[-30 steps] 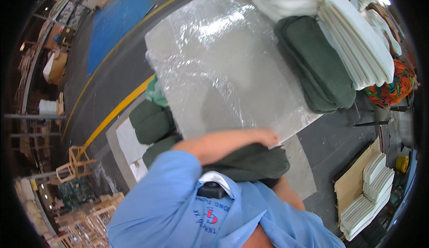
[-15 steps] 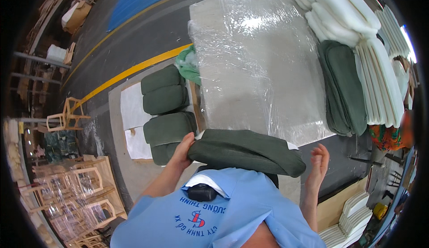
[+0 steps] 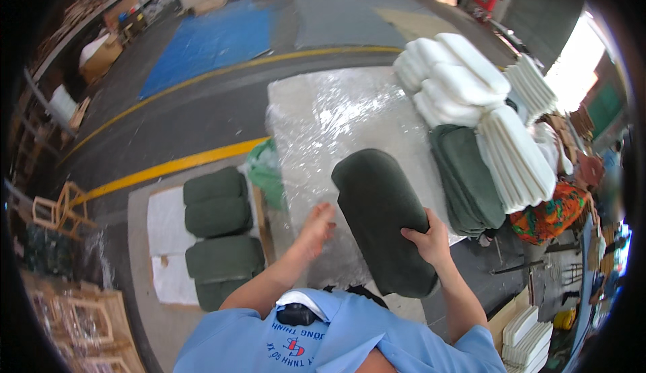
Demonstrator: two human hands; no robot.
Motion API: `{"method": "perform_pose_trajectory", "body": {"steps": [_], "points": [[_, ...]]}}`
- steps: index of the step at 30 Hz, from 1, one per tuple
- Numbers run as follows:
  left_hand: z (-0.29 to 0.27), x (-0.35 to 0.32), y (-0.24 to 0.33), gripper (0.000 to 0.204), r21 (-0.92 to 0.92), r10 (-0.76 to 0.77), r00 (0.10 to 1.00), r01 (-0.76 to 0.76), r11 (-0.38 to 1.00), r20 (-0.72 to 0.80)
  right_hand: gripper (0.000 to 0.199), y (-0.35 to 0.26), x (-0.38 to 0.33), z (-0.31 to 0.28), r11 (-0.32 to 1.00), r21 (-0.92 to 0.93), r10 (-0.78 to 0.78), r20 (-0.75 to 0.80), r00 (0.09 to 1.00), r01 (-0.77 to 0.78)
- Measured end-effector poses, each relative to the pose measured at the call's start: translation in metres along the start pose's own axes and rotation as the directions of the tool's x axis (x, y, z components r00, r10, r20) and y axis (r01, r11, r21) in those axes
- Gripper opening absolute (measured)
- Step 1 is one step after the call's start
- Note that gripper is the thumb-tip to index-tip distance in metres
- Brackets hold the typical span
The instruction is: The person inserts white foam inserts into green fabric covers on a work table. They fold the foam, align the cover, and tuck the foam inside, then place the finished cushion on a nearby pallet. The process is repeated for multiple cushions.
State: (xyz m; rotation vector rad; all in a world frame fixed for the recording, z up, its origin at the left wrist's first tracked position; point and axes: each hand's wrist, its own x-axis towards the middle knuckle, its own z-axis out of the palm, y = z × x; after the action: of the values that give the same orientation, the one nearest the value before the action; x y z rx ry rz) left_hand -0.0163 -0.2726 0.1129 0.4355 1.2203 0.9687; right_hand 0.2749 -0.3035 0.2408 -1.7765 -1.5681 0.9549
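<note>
A dark green cushion is held up in front of me, tilted over the near part of a table covered in clear plastic film. My right hand grips its right edge, thumb on the face and fingers hidden behind. My left hand is off the cushion, to its left, with fingers apart and slightly curled, holding nothing. More green cushions lie in two groups on a low board with white sheeting at the left. Flat green covers are piled on the table's right side.
White foam pads are heaped at the table's far right, with a row of thinner white pads nearer. A green plastic bag sits between board and table. Wooden chair frames stand at the left, a colourful cloth bundle at the right.
The cushion has turned from lying crosswise against me to standing lengthwise over the table. My right hand has taken hold of it; my left hand has let go. The view has tilted up.
</note>
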Motion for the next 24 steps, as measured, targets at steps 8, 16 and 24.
{"method": "perform_pose_trajectory", "body": {"steps": [8, 16, 24], "points": [[0.138, 0.068, 0.054, 0.03, 0.162, 0.282, 0.808, -0.416, 0.895, 0.517, 0.074, 0.016, -0.043, 0.051, 0.609, 0.769, 0.212, -0.391, 0.896, 0.192], [0.139, 0.098, -0.008, 0.026, 0.695, -0.249, 0.661, -0.587, 0.416, 0.707, 0.069, 0.042, -0.129, 0.106, 0.566, 0.796, 0.124, 0.176, 0.976, -0.216], [0.071, 0.06, -0.086, 0.023, 0.692, -0.218, 0.682, -0.721, -0.04, 0.698, 0.036, 0.141, -0.171, 0.067, 0.872, 0.382, 0.044, 0.564, 0.825, -0.308]]}}
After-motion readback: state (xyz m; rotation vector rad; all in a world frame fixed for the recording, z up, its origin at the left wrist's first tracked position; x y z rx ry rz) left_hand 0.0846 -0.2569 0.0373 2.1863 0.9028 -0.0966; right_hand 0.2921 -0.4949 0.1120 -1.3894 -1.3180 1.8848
